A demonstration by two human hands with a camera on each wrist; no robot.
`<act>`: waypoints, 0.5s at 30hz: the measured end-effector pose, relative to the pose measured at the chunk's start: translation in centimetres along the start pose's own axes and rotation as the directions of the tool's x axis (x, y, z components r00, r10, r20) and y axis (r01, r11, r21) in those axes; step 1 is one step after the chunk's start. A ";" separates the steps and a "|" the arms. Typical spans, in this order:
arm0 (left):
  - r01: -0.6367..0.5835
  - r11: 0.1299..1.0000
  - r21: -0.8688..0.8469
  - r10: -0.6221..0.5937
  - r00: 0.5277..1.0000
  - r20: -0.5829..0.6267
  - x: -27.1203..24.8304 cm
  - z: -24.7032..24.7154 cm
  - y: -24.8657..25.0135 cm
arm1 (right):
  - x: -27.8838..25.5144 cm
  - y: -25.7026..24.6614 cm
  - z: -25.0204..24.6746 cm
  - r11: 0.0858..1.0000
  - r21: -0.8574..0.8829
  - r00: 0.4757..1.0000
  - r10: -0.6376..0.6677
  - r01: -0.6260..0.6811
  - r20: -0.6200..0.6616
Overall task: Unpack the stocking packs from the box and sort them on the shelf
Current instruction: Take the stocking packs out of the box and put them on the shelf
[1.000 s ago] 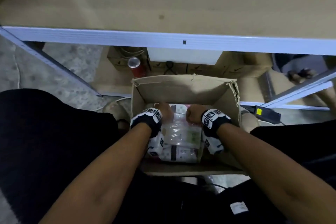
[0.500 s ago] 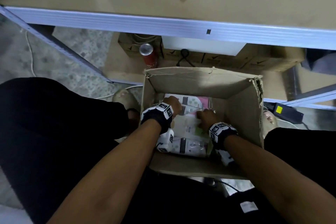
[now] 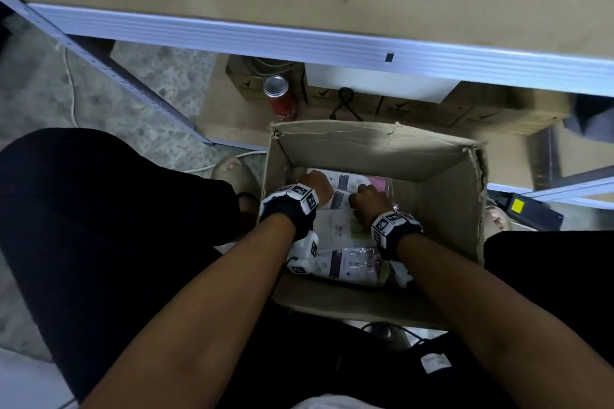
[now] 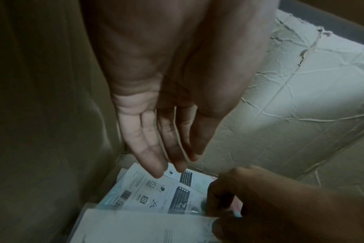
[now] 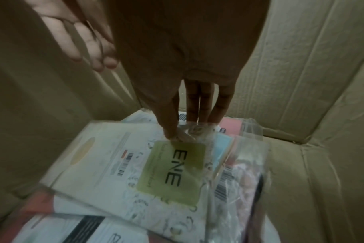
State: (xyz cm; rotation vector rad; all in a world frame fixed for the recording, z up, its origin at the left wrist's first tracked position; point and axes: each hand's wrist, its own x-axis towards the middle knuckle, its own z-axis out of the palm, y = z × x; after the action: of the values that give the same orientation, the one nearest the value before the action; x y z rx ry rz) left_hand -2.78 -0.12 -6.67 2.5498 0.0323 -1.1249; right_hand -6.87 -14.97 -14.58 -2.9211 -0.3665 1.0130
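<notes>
An open cardboard box [image 3: 372,146] stands on the floor between my knees and holds several flat stocking packs [image 3: 349,262]. My right hand [image 5: 183,133] pinches the far edge of the top pack [image 5: 170,167], clear-wrapped with a green "ENE" label, thumb above and fingers behind. My left hand [image 4: 172,167] hovers with straight fingers over the packs [image 4: 156,192] in the box's far left corner, holding nothing. From the head view both hands, left [image 3: 315,188] and right [image 3: 368,201], sit deep in the box, fingers hidden.
The shelf board with its white metal edge [image 3: 299,40] runs across above the box. Under it stand a red can [image 3: 280,98] and brown cartons [image 3: 498,113]. A black device with a yellow label [image 3: 528,211] lies right of the box. A white cable [image 3: 71,90] trails over the floor.
A second ago both hands were curled on the top pack. The left hand has since come off it and shifted to the far left corner, fingers straight; the right hand stays at the pack's edge.
</notes>
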 end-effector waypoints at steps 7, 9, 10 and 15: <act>-0.005 0.999 0.041 0.005 1.000 -0.003 0.1 0.1 0.1 | -0.5 0.1 -0.2 1.000 0.014 0.999 0.022 -0.022 0.025; -0.001 1.000 0.020 0.001 1.000 -0.005 0.0 0.4 0.2 | -0.9 0.3 -0.1 0.998 0.050 0.999 0.030 -0.031 0.035; 0.002 1.000 0.005 -0.001 1.000 -0.012 0.2 0.6 0.2 | -1.2 0.5 -0.1 0.997 0.063 0.998 0.035 -0.038 0.043; 0.022 0.999 0.028 -0.023 0.999 0.022 1.2 1.9 0.2 | -2.1 2.0 -1.4 0.996 0.071 0.989 0.047 -0.058 0.141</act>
State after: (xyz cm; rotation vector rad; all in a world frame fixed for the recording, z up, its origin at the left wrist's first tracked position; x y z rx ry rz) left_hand -3.22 -1.11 -8.64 2.5668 0.0406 -1.1702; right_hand -7.23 -17.31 -12.44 -2.8161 -0.2506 1.2139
